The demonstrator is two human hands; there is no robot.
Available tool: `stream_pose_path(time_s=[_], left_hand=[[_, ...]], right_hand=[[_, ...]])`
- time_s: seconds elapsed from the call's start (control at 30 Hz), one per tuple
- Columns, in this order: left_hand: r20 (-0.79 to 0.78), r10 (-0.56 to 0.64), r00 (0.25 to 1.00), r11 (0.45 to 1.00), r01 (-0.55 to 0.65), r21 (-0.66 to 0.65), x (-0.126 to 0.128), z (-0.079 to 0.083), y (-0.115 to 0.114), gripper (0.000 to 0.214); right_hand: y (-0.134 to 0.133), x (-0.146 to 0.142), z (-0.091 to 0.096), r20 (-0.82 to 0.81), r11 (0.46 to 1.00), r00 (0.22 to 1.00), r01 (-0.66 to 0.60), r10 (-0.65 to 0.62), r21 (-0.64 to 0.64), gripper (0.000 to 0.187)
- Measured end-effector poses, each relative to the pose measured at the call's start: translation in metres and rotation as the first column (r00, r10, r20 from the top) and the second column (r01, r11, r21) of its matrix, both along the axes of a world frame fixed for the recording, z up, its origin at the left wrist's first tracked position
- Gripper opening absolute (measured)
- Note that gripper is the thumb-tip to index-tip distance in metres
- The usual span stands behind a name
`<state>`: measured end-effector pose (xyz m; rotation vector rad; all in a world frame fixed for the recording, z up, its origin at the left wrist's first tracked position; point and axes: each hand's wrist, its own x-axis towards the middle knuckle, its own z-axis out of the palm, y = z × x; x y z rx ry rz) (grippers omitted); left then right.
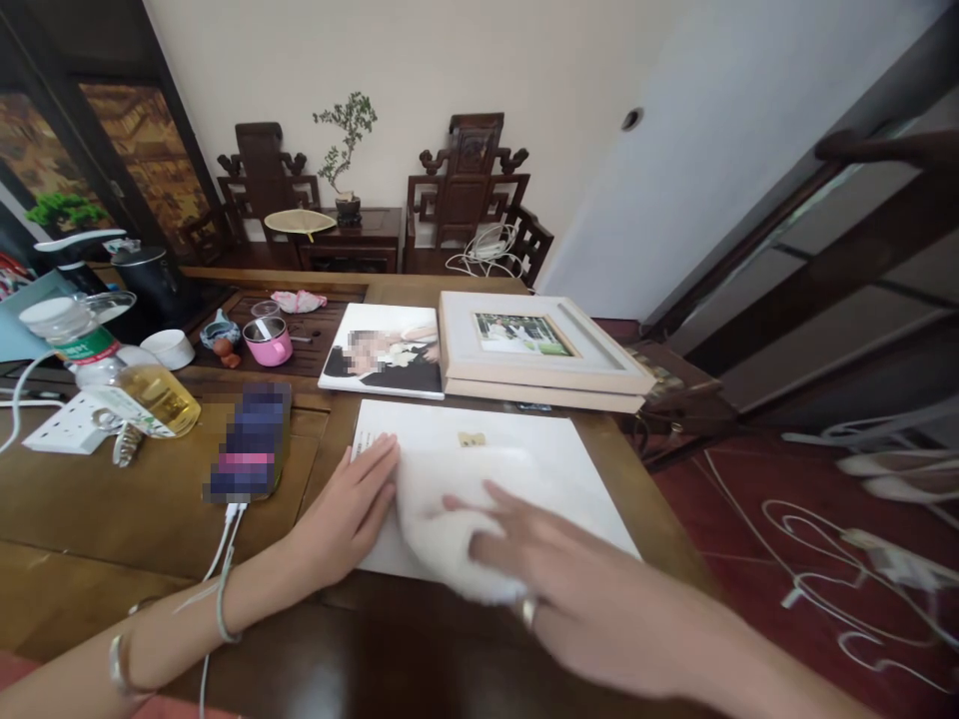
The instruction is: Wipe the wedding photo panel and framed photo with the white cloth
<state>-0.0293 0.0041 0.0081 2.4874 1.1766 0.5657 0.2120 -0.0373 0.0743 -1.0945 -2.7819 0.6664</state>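
A white flat panel [558, 454] lies on the wooden table in front of me, with a small gold-coloured metal plate [472, 439] near its far edge. My left hand [356, 509] rests on the panel's left side, its fingers stretched out and holding nothing. Bunched under the fingers of my right hand [558, 584] is a white cloth [439, 524], pressed on the panel's near middle. That hand and the cloth are blurred, and the cloth covers part of the panel.
Beyond the panel lie a photo print [386, 350] and stacked picture frames [539, 345]. To the left are a phone [251, 439] on a cable, a tilted bottle of yellow liquid [142, 384], a power strip [67, 424] and a pink cup [268, 345]. The table's edge runs along the right.
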Motion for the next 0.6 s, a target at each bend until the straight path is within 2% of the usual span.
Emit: stream_pose_path(time_s=[0.07, 0.17, 0.27, 0.37, 0.5, 0.6], left_hand=[[-0.046, -0.006, 0.999, 1.0, 0.007, 0.004, 0.0, -0.001, 0.0, 0.046], [-0.099, -0.02, 0.995, 1.0, 0.022, 0.019, 0.001, -0.002, -0.001, 0.043], [-0.132, -0.025, 0.991, 0.998, 0.031, 0.048, 0.002, -0.001, -0.002, 0.042], [-0.13, -0.027, 0.991, 0.998, 0.035, 0.059, 0.004, 0.003, -0.002, 0.044], [-0.108, -0.033, 0.994, 0.998, 0.039, 0.052, 0.004, 0.006, -0.001, 0.046], [-0.134, -0.03, 0.991, 0.998, 0.036, 0.042, 0.002, 0.004, 0.0, 0.044]], right_hand=[[0.02, 0.004, 0.006, 0.021, 0.993, 0.993, 0.119, -0.118, -0.027, 0.047], [0.051, -0.002, 0.005, -0.04, 0.978, 0.979, 0.2, -0.202, -0.064, 0.033], [0.08, -0.025, -0.001, -0.115, 0.981, 0.975, 0.182, -0.19, -0.072, 0.018], [0.103, -0.054, -0.004, -0.151, 0.991, 0.981, 0.113, -0.123, -0.079, 0.013], [0.111, -0.069, -0.001, -0.15, 0.993, 0.984, 0.084, -0.095, -0.078, 0.014], [0.107, -0.05, 0.004, -0.131, 0.989, 0.982, 0.129, -0.138, -0.073, 0.015]])
